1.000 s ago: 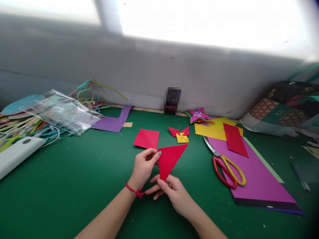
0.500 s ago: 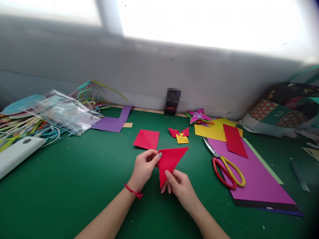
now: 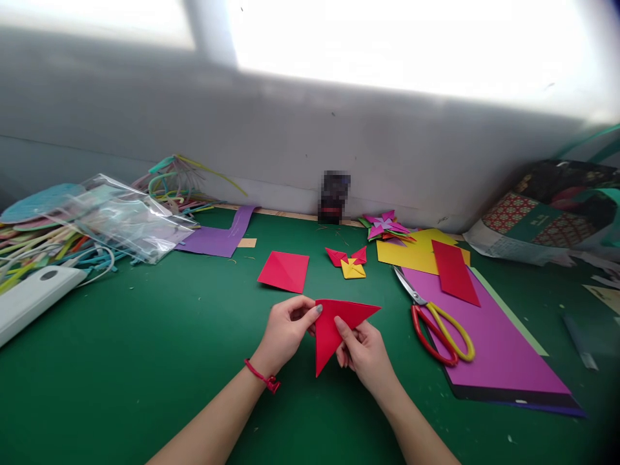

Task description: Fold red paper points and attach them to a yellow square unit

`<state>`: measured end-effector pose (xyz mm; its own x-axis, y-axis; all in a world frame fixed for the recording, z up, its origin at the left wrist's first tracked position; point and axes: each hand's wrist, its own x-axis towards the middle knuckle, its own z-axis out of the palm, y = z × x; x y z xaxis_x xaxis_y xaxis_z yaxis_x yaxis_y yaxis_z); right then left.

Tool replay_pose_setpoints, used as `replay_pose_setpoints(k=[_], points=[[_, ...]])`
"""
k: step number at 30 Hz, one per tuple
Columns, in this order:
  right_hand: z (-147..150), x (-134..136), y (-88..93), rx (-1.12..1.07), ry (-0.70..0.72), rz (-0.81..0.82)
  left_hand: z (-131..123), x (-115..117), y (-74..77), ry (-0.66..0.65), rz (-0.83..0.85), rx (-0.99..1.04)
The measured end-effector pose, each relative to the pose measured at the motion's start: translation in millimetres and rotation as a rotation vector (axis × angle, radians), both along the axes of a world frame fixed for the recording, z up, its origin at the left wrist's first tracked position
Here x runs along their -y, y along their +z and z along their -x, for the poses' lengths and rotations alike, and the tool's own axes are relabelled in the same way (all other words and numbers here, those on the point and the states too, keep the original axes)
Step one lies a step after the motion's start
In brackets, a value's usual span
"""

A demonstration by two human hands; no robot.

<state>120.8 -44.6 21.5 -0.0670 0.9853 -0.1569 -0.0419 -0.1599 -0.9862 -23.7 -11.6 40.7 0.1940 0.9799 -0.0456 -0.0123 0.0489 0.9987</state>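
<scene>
A red sheet of paper (image 3: 332, 329), folded into a triangle, is held just above the green table between my two hands. My left hand (image 3: 289, 329) pinches its upper left corner between thumb and fingers. On the long slanted edge, my right hand (image 3: 365, 352) grips with the thumb on top and the fingers behind, partly hidden. Beyond my left hand lies a red paper square (image 3: 285, 272) with a diagonal crease. Further back and to the right sits a small folded yellow and red paper piece (image 3: 353, 268).
Scissors (image 3: 436, 323) with red and yellow handles rest on purple paper (image 3: 504, 355) at right. Behind are yellow paper (image 3: 404, 257), a red strip (image 3: 455, 272) and folded paper stars (image 3: 386, 226). Pipe cleaners, a clear plastic bag (image 3: 140, 219) and a white device (image 3: 39, 300) occupy the left.
The red triangle has moved slightly right and toward me. My right hand has slid along its slanted edge, up and to the right, while my left hand keeps its corner.
</scene>
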Motion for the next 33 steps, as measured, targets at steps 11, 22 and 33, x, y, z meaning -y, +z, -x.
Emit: replay_pose_setpoints(k=[11,22,33], points=[[-17,-5,5.2,0.021,-0.068,-0.066,2,-3,-2.6,-0.031,0.02,0.005],[-26,-9,15.5,0.047,-0.138,-0.082,1,-1,-0.6,-0.069,0.035,0.019],[-26,-8,23.4,0.071,-0.173,-0.067,1,-1,-2.7,-0.077,0.041,0.028]])
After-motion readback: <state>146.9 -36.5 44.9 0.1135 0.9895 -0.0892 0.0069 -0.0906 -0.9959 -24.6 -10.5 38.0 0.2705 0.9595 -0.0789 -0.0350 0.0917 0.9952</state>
